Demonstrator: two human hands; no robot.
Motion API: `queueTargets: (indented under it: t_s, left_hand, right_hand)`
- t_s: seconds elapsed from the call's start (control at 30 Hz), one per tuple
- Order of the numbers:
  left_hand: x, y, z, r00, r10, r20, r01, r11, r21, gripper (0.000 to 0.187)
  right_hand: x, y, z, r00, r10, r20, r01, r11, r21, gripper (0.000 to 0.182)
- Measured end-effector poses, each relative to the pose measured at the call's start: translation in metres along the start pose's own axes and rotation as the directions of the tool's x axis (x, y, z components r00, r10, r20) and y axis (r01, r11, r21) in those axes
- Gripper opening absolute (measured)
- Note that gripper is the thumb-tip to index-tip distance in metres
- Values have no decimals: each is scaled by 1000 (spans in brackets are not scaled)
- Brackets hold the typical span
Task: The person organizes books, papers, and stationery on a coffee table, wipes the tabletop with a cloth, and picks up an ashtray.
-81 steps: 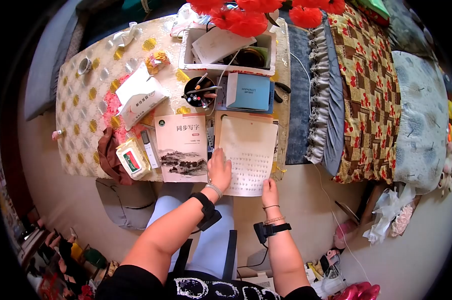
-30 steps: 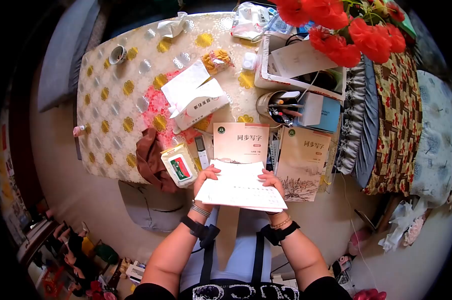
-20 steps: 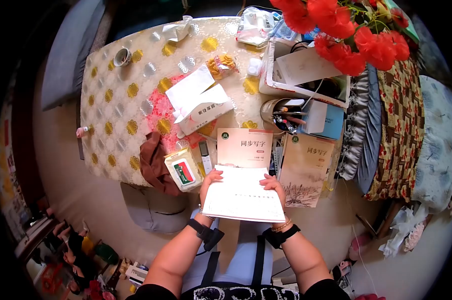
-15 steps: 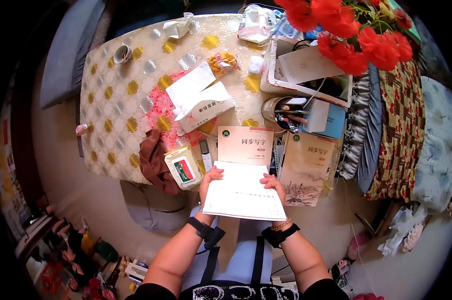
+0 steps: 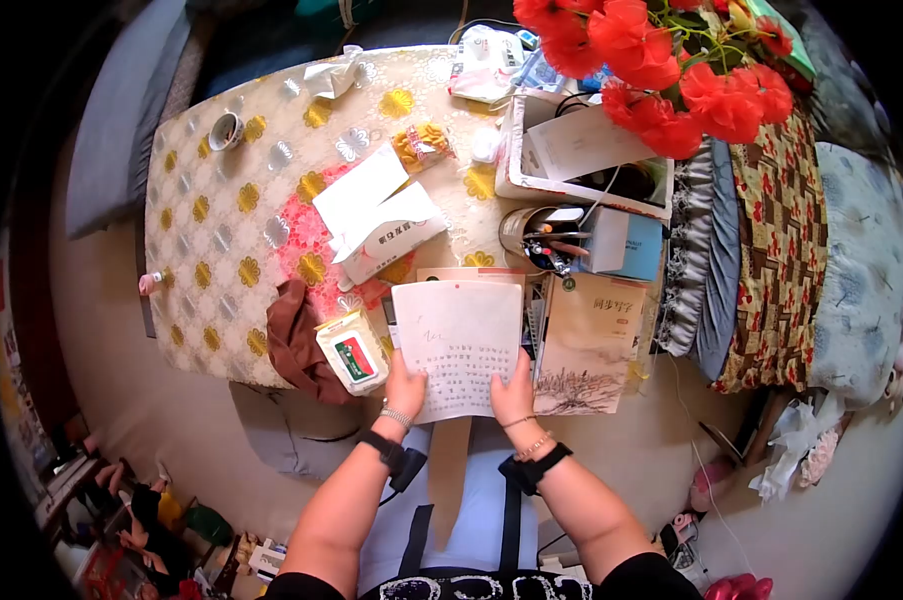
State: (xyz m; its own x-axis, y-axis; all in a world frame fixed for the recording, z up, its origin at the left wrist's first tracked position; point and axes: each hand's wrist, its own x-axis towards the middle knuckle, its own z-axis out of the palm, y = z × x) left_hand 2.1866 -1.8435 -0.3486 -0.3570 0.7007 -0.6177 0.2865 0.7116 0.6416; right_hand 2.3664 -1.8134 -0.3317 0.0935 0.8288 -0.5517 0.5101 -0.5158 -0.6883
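— How are the hands set?

— Both forearms reach forward from the lap to the near edge of the table (image 5: 221, 240). The left hand (image 5: 404, 383) grips the lower left edge of a white sheet (image 5: 458, 345) printed with rows of characters, fingers closed on the paper, thumb on top. The right hand (image 5: 514, 388) holds the lower right edge the same way, fingers pinched on it.

— Where does the sheet lie?

— Flat, upright to the viewer, over a pink booklet (image 5: 471, 274) whose top edge alone shows. A second booklet (image 5: 587, 345) with a landscape cover sits just to its right; a wipes pack (image 5: 352, 351) and a brown cloth (image 5: 293, 340) sit to its left.

— What changed from half a second ago?

— Then the sheet was held tilted below the pink booklet, near the lap, with the hands on its upper corners. Now it is laid forward over that booklet, and the hands have shifted to its lower edge. The tissue box (image 5: 376, 230) and the pen cup (image 5: 541, 238) stand as before.
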Motion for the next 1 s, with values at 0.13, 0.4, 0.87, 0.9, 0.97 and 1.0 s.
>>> queueTargets:
  t_s: [0.13, 0.4, 0.87, 0.9, 0.97, 1.0]
  left_hand:
    - [22, -8, 36, 998, -46, -33, 50, 990, 135, 34]
    - [36, -8, 59, 993, -62, -104, 84, 973, 214, 37]
    - [33, -25, 71, 945, 14, -328, 38, 988, 150, 58]
    - [33, -25, 72, 936, 64, -347, -14, 990, 144, 60]
    - [17, 4, 63, 920, 95, -380, 6, 967, 256, 66]
    - [10, 11, 62, 898, 181, -401, -74, 960, 269, 67]
  right_hand:
    - [28, 17, 23, 974, 174, -147, -190, 976, -106, 63]
    - [43, 30, 34, 937, 279, -208, -322, 923, -211, 65]
    - [-6, 20, 11, 984, -138, -109, 128, 988, -87, 72]
    - [-23, 9, -5, 975, -203, -92, 205, 979, 12, 70]
    - [-48, -10, -47, 995, -100, -32, 103, 895, 435, 60]
    - [-54, -6, -77, 963, -267, -33, 268, 943, 198, 56]
